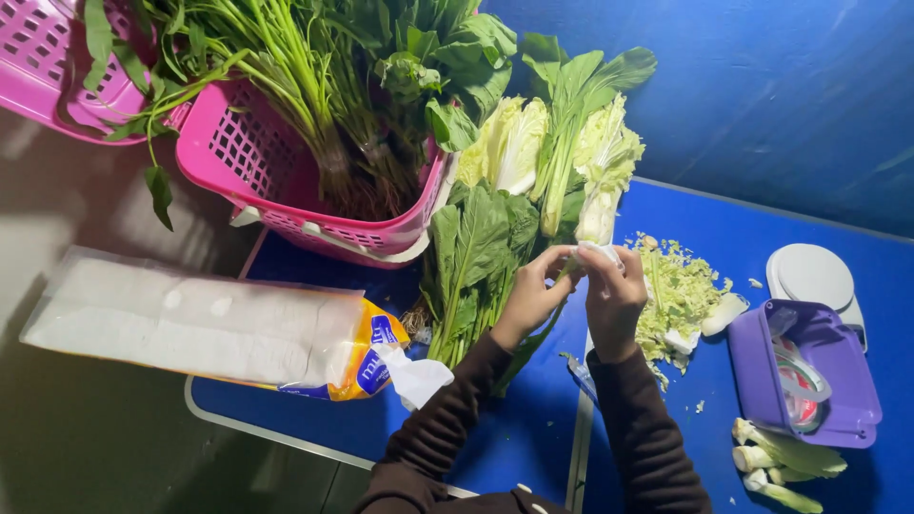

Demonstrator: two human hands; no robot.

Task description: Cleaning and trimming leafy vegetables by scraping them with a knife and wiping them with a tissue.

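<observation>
Cabbage stalk (pixel 598 217) is pinched at its white base between left hand (pixel 533 297) and right hand (pixel 614 297), fingers closed.

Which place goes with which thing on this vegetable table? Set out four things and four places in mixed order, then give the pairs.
Things:
1. pink basket
2. purple box
3. chopped greens
4. tissue pack

Places:
A. far right of the table, lid open
B. just right of the hands
C. at the table's left edge, lying flat
D. top left, full of long-stemmed greens

Pairs: 1-D, 2-A, 3-B, 4-C
</observation>
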